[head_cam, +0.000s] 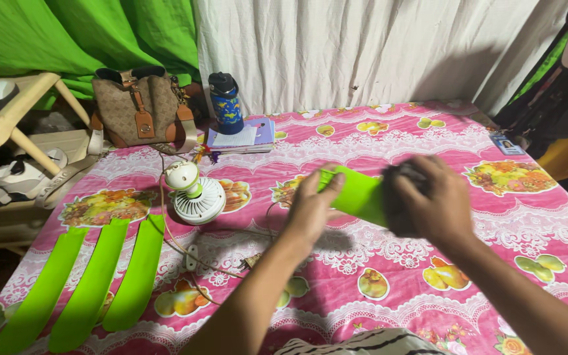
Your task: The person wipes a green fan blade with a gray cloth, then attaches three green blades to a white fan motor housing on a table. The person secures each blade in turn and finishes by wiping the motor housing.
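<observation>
- The green blade lies across the middle of the pink tablecloth, spanning between my two hands
- My left hand pinches its left end, thumb on top
- My right hand is clamped round a dark object at its right end
- Three more green blades lie near left, and a white fan motor sits just beyond them
</observation>
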